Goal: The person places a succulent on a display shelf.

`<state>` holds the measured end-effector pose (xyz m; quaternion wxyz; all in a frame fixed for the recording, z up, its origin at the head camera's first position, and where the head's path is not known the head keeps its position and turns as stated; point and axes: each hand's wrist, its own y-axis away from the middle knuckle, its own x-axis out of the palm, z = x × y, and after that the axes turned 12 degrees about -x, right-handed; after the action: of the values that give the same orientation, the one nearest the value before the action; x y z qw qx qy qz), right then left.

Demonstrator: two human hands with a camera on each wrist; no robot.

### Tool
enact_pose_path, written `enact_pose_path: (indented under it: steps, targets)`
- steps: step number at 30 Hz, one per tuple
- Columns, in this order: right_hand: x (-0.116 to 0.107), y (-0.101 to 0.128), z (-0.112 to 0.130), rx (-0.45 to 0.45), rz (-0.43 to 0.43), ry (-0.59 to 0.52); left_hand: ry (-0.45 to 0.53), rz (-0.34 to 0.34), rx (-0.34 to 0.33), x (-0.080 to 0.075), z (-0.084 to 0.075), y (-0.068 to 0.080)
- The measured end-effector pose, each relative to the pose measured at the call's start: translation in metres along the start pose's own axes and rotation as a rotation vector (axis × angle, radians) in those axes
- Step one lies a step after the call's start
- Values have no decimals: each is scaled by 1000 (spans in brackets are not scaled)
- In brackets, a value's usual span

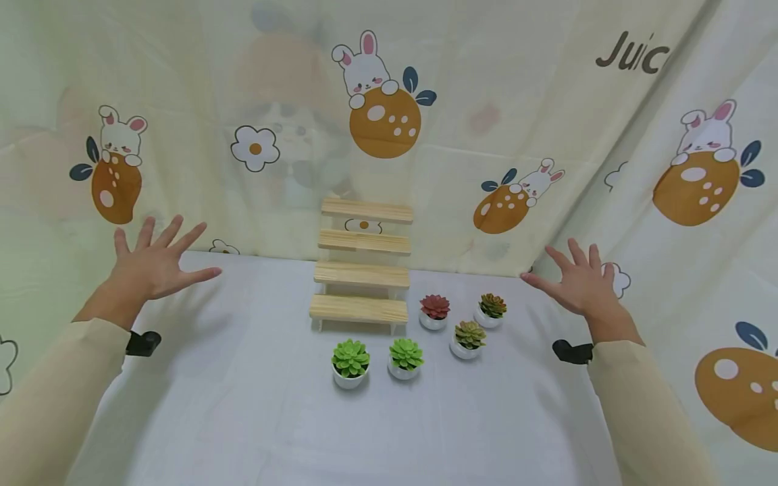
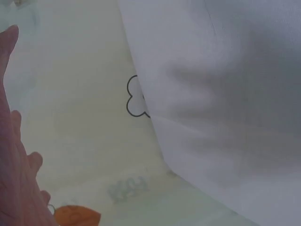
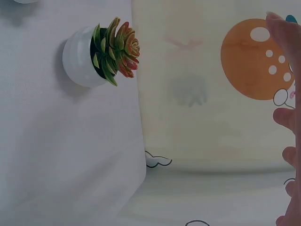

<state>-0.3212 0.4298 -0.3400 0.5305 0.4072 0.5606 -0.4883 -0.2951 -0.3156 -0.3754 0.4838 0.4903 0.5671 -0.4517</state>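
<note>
Both grips, left hand [image 1: 154, 264] and right hand [image 1: 579, 283], hover spread-fingered, holding nothing, over round white-potted succulents [image 1: 350, 362].

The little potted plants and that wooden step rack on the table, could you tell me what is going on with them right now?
Nobody is handling them at this moment. The left hand and right hand are both raised with fingers spread, holding nothing, one on each side of the table. Five small succulents in white pots stand in front of and beside the wooden step rack, whose shelves are bare. The green-and-red succulent is nearest the right hand.
</note>
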Motion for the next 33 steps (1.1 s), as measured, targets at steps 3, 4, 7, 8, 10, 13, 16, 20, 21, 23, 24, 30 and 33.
enact_pose_path:
  steps: [3, 4, 7, 8, 10, 13, 16, 20, 21, 23, 24, 30, 33]
  targets:
    - [1, 0, 0, -2, -7, -2, -1, 12, 0, 1, -1, 1]
    - [2, 0, 0, -2, -8, -3, -1, 16, 0, 1, -1, 2]
    - [5, 0, 0, -4, -14, -9, -2, 22, 3, 3, -3, 3]
    - [7, 0, 0, -6, -18, -12, -4, 21, 3, 3, -4, 4]
    - [10, 0, 0, -11, -29, -17, -3, 21, 5, 5, -6, 6]
    - [16, 2, 1, -29, -53, -15, -1, 23, 9, 8, -11, 8]
    - [20, 5, 6, -54, -75, -7, 3, 22, 16, 13, -15, 11]
    - [25, 10, 14, -87, -106, -35, 1, 4, 24, 20, -20, 15]
    - [26, 12, 17, -95, -118, -50, 4, -2, 27, 22, -22, 16]
    - [29, 16, 22, -118, -153, -81, 18, -15, 32, 26, -25, 18]
    - [30, 18, 25, -130, -175, -96, 28, -22, 37, 28, -27, 19]
    - [47, 29, 45, -203, -265, -197, 90, -70, 62, 44, -42, 30]
    - [57, 33, 55, -217, -288, -252, 125, -85, 71, 54, -49, 36]
